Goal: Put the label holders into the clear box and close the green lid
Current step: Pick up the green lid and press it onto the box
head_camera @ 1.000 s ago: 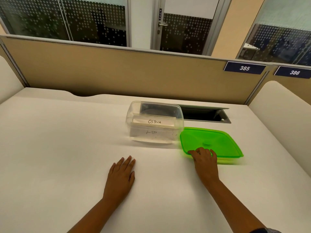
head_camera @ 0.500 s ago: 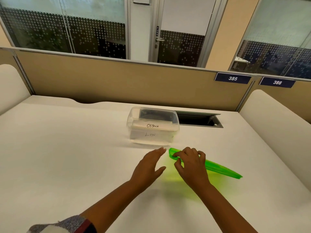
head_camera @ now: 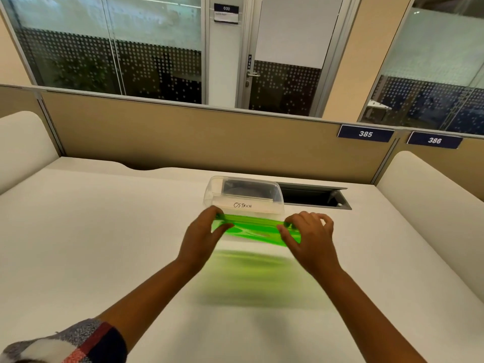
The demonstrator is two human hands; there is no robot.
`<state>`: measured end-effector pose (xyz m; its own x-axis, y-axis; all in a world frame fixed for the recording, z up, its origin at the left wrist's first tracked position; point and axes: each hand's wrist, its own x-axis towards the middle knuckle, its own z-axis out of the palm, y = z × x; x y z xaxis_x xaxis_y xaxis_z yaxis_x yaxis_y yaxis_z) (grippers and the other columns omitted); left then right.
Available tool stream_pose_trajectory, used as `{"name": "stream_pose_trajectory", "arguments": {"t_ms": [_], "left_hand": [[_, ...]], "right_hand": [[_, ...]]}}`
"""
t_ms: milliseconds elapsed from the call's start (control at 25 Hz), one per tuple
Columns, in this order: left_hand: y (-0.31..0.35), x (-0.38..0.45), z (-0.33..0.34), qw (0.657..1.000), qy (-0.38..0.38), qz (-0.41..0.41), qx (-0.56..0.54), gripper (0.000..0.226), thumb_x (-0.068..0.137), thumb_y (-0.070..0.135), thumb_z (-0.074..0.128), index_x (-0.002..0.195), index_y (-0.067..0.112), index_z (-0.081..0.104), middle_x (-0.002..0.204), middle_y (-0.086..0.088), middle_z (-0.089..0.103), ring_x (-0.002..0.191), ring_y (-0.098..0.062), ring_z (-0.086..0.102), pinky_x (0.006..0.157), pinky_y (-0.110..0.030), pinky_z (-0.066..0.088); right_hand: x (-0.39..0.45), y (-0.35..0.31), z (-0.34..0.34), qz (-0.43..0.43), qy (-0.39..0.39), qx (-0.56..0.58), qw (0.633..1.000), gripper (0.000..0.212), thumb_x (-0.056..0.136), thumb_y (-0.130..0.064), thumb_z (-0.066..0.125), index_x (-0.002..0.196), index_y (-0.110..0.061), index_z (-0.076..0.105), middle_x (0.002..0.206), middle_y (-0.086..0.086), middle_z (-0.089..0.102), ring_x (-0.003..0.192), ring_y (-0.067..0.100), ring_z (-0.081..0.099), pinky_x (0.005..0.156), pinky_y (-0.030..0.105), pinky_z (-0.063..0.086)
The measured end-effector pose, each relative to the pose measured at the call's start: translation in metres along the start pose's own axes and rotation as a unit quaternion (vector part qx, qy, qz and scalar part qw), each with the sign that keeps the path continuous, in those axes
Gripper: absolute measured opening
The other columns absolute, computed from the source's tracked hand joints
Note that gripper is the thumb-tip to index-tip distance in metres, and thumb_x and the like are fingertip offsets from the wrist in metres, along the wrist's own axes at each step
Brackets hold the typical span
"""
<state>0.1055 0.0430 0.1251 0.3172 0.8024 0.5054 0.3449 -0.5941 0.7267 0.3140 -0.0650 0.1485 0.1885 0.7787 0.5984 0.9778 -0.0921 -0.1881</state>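
With both hands, left (head_camera: 201, 237) and right (head_camera: 309, 239), gripping the green lid (head_camera: 251, 230) by its ends, square it over the clear box (head_camera: 243, 197), then press.

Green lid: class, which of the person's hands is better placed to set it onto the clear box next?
Neither alone. The left hand and right hand each grip one end of the green lid, held off the desk just in front of the open clear box. Both should probably lower it together.
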Motion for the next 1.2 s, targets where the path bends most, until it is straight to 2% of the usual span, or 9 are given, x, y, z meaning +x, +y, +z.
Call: {"name": "stream_pose_trajectory", "arguments": {"t_ms": [160,320,480,600,720,840,960,1080,1200], "left_hand": [[-0.009,0.015,-0.018,0.999,0.03,-0.034,-0.028,0.018,0.082,0.021,0.064,0.085,0.02,0.047,0.082,0.004,0.056,0.075,-0.017,0.054,0.07,-0.025,0.047],[-0.014,0.026,-0.02,0.993,0.061,-0.077,-0.065,0.014,0.085,0.025,0.061,0.089,0.023,0.047,0.079,0.014,0.056,0.071,-0.001,0.054,0.062,-0.002,0.04],[-0.028,0.042,-0.015,0.964,0.076,-0.177,-0.183,0.009,0.086,0.017,0.06,0.093,0.015,0.054,0.087,0.002,0.06,0.081,-0.021,0.063,0.068,-0.028,0.056],[-0.04,0.054,-0.011,0.946,0.051,-0.232,-0.221,0.009,0.089,0.012,0.056,0.094,0.006,0.057,0.088,-0.01,0.059,0.074,-0.023,0.062,0.054,-0.021,0.059],[-0.052,0.079,-0.008,0.937,0.048,-0.275,-0.21,0.015,0.089,0.011,0.056,0.099,0.0,0.058,0.095,-0.019,0.058,0.07,-0.021,0.062,0.05,-0.02,0.058],[-0.059,0.107,0.001,0.929,0.058,-0.294,-0.217,0.028,0.086,0.011,0.061,0.111,0.0,0.054,0.107,-0.026,0.062,0.084,-0.029,0.064,0.072,-0.038,0.06],[-0.064,0.12,0.01,0.939,0.065,-0.272,-0.203,0.044,0.084,0.014,0.063,0.124,0.006,0.047,0.113,-0.02,0.065,0.09,-0.025,0.063,0.088,-0.04,0.052],[-0.07,0.134,0.022,0.952,0.051,-0.242,-0.179,0.044,0.084,0.015,0.064,0.125,0.007,0.05,0.119,-0.016,0.064,0.098,-0.023,0.062,0.094,-0.035,0.046],[-0.075,0.15,0.038,0.972,0.054,-0.198,-0.113,0.036,0.083,0.015,0.065,0.117,0.007,0.059,0.121,-0.014,0.064,0.111,-0.026,0.059,0.094,-0.029,0.041]], "right_hand": [[0.008,0.037,0.006,0.074,0.008,0.254,0.964,0.018,0.087,-0.019,0.06,0.105,-0.016,0.059,0.1,0.005,0.064,0.095,0.027,0.06,0.086,0.024,0.041],[0.016,0.043,0.021,0.178,-0.023,0.443,0.879,0.03,0.087,-0.002,0.058,0.11,-0.021,0.054,0.104,0.009,0.064,0.087,0.002,0.065,0.076,0.008,0.051],[0.031,0.041,0.038,0.285,0.054,0.522,0.802,0.03,0.087,-0.005,0.058,0.117,-0.01,0.057,0.098,0.002,0.066,0.079,-0.001,0.065,0.069,0.008,0.053],[0.056,0.04,0.047,0.292,0.03,0.481,0.826,0.035,0.088,-0.006,0.058,0.123,-0.004,0.052,0.099,0.008,0.062,0.079,0.012,0.062,0.056,0.01,0.055],[0.087,0.04,0.059,0.301,0.021,0.383,0.873,0.019,0.086,-0.015,0.063,0.101,-0.01,0.052,0.091,0.011,0.06,0.076,0.021,0.057,0.043,0.015,0.047],[0.108,0.048,0.081,0.381,0.026,0.368,0.848,0.022,0.085,-0.018,0.065,0.096,-0.002,0.056,0.087,0.014,0.059,0.076,0.022,0.053,0.05,0.026,0.043],[0.119,0.057,0.101,0.449,0.004,0.377,0.81,0.024,0.085,-0.015,0.064,0.104,-0.001,0.064,0.085,0.011,0.061,0.073,0.021,0.054,0.047,0.026,0.045],[0.136,0.067,0.116,0.431,-0.004,0.326,0.841,0.022,0.085,-0.015,0.063,0.103,-0.003,0.068,0.09,0.015,0.07,0.075,0.022,0.059,0.064,0.035,0.054],[0.151,0.076,0.131,0.401,-0.026,0.247,0.882,0.023,0.087,-0.019,0.062,0.104,-0.006,0.07,0.101,0.017,0.072,0.092,0.03,0.065,0.078,0.028,0.047]]}}
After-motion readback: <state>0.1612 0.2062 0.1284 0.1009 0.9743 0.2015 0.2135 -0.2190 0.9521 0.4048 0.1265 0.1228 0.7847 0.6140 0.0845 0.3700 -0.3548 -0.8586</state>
